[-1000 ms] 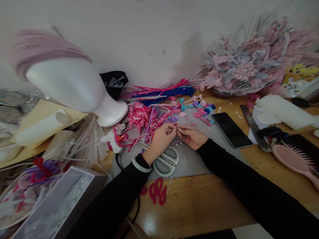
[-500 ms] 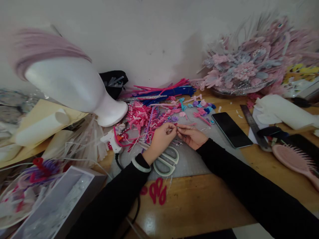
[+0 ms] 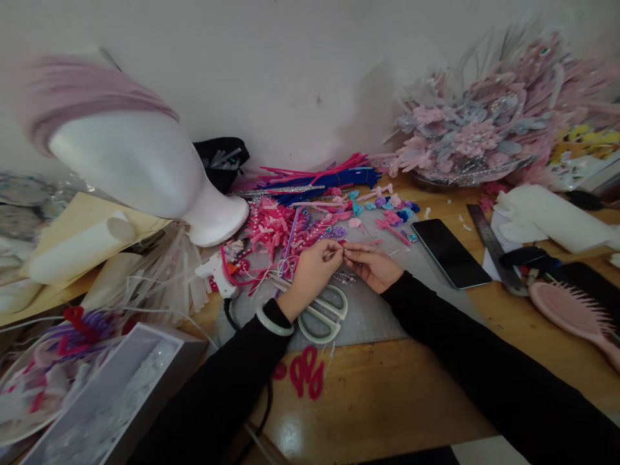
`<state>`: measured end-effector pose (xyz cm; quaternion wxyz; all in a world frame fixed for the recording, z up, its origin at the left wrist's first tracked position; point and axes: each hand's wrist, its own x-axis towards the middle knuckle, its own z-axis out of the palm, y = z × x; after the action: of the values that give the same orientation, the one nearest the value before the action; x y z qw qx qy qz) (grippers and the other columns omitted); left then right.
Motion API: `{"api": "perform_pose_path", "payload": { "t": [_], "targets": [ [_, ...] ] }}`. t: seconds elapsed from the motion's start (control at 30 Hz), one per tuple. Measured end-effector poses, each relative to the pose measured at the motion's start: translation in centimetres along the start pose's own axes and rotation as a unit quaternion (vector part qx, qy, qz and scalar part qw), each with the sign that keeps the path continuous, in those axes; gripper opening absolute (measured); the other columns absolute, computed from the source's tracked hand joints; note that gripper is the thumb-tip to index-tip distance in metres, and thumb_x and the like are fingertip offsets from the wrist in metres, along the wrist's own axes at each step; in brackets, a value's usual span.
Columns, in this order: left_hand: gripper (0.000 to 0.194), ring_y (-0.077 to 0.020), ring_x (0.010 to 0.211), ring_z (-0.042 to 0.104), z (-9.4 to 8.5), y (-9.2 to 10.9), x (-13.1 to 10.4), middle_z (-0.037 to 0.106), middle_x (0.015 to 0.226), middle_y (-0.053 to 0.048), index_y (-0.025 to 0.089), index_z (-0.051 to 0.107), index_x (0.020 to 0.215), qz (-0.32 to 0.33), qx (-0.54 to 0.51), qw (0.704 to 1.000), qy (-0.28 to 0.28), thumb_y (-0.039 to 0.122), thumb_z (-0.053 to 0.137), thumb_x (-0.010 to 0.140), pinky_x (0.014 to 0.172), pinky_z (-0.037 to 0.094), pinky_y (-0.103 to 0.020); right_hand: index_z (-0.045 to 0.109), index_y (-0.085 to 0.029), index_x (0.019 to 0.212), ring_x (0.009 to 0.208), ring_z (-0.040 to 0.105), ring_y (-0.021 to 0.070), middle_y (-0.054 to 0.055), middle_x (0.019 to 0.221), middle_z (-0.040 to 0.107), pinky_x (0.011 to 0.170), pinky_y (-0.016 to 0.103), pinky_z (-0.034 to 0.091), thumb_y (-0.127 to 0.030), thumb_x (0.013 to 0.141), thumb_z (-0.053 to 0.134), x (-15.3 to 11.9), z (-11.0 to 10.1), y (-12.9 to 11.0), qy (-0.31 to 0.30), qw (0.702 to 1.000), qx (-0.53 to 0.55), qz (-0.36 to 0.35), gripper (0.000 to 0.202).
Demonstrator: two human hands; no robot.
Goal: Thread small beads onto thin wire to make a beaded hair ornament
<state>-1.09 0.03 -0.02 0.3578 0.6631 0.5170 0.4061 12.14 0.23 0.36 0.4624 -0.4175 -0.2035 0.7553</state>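
My left hand (image 3: 316, 270) and my right hand (image 3: 372, 266) meet fingertip to fingertip above the grey mat (image 3: 378, 316). Both are closed in a pinch on something tiny between them, too small to name. Under my left wrist lie scissors (image 3: 334, 310) with pale green handles, their blades partly hidden. Thin white thread (image 3: 264, 279) loops beside the left hand. Just behind the hands spreads a heap of pink fuzzy pipe-cleaner pieces (image 3: 266, 226), with small flower shapes (image 3: 356, 223) to its right. A dark pink looped pipe-cleaner piece (image 3: 307, 372) rests on the wood in front.
At left, a white mannequin head (image 3: 126, 161) leans over the table near a box (image 3: 130, 387) of clear bits. A white glue gun (image 3: 217, 274) trails a black cord. To the right are a phone (image 3: 451, 252), a metal ruler (image 3: 496, 248), a pink hairbrush (image 3: 566, 307) and a flower arrangement (image 3: 475, 135).
Both hands stay in almost the same place, still pinched together, with only slight finger movement. Nothing else on the table has visibly shifted.
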Motion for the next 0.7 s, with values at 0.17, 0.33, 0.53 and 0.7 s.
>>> {"api": "perform_pose_path", "payload": {
  "t": [0.17, 0.33, 0.53, 0.7],
  "targets": [
    [0.014, -0.0089, 0.058, 0.052, 0.00, -0.02, -0.04, 0.059, 0.066, 0.000, 0.015, 0.057, 0.076, 0.005, 0.009, 1.000, 0.018, 0.025, 0.049, 0.071, 0.054, 0.040, -0.019, 0.066, -0.014, 0.065, 0.049, 0.057, 0.0034, -0.001, 0.057, 0.065, 0.051, 0.010, 0.049, 0.002, 0.061, 0.061, 0.07, -0.06, 0.21, -0.005, 1.000, -0.001, -0.017, 0.017],
    [0.013, -0.0084, 0.056, 0.052, 0.00, 0.04, -0.07, 0.058, 0.065, 0.001, 0.015, 0.056, 0.075, 0.001, -0.002, 1.000, 0.021, 0.026, 0.049, 0.072, 0.053, 0.040, -0.019, 0.066, -0.013, 0.065, 0.050, 0.057, 0.0039, 0.000, 0.057, 0.064, 0.052, 0.011, 0.048, 0.002, 0.062, 0.060, 0.20, -0.24, 0.38, 0.006, 1.000, 0.001, -0.024, 0.016],
    [0.014, -0.0079, 0.055, 0.051, 0.05, 0.05, -0.09, 0.056, 0.063, 0.002, 0.015, 0.055, 0.075, -0.005, -0.025, 1.000, 0.009, 0.028, 0.049, 0.072, 0.052, 0.039, -0.018, 0.065, -0.013, 0.063, 0.049, 0.057, 0.0035, -0.001, 0.056, 0.064, 0.051, 0.010, 0.048, 0.003, 0.062, 0.059, 0.18, -0.06, 0.33, 0.012, 1.000, 0.005, -0.022, 0.017],
    [0.014, -0.0075, 0.055, 0.050, 0.06, 0.08, -0.06, 0.056, 0.063, 0.001, 0.014, 0.055, 0.075, -0.002, -0.021, 1.000, 0.010, 0.026, 0.049, 0.072, 0.052, 0.038, -0.018, 0.065, -0.014, 0.063, 0.049, 0.057, 0.0034, -0.002, 0.056, 0.064, 0.051, 0.010, 0.048, 0.002, 0.062, 0.061, 0.14, -0.13, 0.40, 0.007, 1.000, 0.012, -0.025, 0.016]
  ]
}}
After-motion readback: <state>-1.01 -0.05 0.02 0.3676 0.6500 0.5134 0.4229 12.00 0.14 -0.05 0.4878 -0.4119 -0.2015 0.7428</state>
